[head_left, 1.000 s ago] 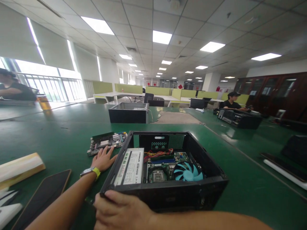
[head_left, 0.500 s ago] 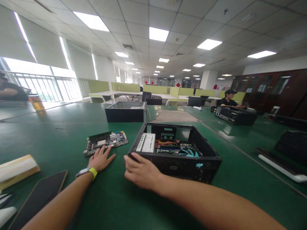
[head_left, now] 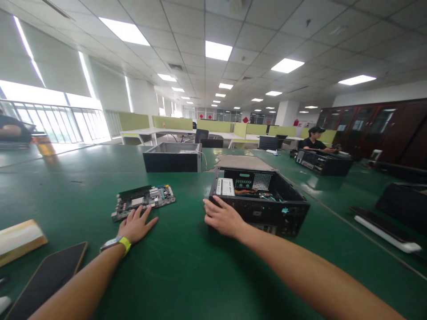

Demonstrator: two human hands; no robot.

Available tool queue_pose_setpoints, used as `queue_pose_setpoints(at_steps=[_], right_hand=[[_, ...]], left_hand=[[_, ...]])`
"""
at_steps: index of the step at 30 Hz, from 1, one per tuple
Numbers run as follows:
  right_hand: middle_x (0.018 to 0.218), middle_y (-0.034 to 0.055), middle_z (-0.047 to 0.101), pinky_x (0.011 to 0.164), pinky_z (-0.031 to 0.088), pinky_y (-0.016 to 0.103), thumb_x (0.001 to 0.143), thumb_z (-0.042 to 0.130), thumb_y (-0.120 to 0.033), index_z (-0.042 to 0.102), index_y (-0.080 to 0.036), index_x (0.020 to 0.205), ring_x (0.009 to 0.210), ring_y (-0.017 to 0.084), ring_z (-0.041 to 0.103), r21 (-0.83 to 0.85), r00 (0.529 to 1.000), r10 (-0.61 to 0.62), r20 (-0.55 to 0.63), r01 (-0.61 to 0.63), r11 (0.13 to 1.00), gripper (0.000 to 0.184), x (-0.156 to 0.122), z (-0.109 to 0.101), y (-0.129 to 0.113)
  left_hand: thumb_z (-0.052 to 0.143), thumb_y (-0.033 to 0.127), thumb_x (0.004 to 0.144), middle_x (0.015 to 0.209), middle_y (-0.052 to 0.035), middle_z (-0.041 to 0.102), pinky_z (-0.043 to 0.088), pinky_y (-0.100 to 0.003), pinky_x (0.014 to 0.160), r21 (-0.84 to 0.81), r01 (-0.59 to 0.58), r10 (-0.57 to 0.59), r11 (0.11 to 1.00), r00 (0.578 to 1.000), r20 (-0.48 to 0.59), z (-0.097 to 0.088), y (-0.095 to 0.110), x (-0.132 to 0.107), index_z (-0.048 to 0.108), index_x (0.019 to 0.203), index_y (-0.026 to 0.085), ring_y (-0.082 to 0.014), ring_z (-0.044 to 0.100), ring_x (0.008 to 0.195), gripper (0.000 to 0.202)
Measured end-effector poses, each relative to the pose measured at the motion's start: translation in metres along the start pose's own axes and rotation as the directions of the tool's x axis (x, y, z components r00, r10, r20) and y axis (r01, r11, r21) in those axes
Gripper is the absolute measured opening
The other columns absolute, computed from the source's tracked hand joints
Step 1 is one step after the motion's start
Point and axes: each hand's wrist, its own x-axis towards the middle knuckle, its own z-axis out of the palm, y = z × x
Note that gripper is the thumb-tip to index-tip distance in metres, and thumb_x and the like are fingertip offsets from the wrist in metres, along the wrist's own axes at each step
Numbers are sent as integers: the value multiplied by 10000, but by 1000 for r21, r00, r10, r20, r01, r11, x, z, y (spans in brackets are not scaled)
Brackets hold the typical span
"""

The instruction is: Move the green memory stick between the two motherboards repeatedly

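Note:
My right hand [head_left: 224, 218] grips the near left corner of a black computer case [head_left: 267, 214], which lies on its side with the open face up. Inside it a power supply with a white label [head_left: 226, 186] sits at the left, and coloured cables run beside it. Most of the board in the case is hidden by the front wall. My left hand [head_left: 136, 226], wearing a watch with a yellow-green strap, rests with fingers spread at the near edge of a loose motherboard [head_left: 144, 198] on the green table [head_left: 180, 262].
Behind stands another open case [head_left: 171, 162]. At the left lie a dark flat slab [head_left: 50, 275] and a pale block [head_left: 20, 240]. A person [head_left: 314, 141] sits at the far right beside a black computer case [head_left: 323, 163]. A white-edged bar [head_left: 387, 233] lies at the right.
The black case has been pushed away and to the right, tilting so less of its inside shows. My right hand has moved with it. My left hand stays by the motherboard.

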Motion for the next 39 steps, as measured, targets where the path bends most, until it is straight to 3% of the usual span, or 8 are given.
queue_pose_setpoints(at_steps=[15, 26, 39], right_hand=[[1291, 129, 487, 1099, 98, 488, 814, 485, -156, 608, -150, 880, 1326, 233, 211, -71, 978, 178, 113, -171, 983, 140, -50, 16, 47], [1283, 122, 499, 1093, 117, 480, 783, 529, -159, 613, -156, 862, 1320, 233, 228, -122, 954, 262, 148, -245, 962, 115, -84, 24, 68], [1318, 120, 464, 1081, 107, 492, 788, 526, -148, 610, -164, 860, 1329, 237, 202, -181, 908, 362, 210, -327, 927, 112, -124, 23, 88]], left_hand=[[276, 649, 763, 1487, -80, 167, 172, -521, 1025, -11, 0, 0, 1000, 1000, -11, 2, -2, 1, 223, 1401, 276, -326, 106, 1348, 740], [278, 642, 762, 1484, -79, 178, 182, -525, 1021, 0, 12, -12, 1000, 1000, -3, -5, 5, -4, 238, 1398, 271, -329, 120, 1344, 738], [298, 656, 749, 1484, -84, 175, 179, -529, 1023, -15, 4, -4, 1000, 1000, -5, -1, 1, 0, 226, 1401, 274, -336, 116, 1343, 758]])
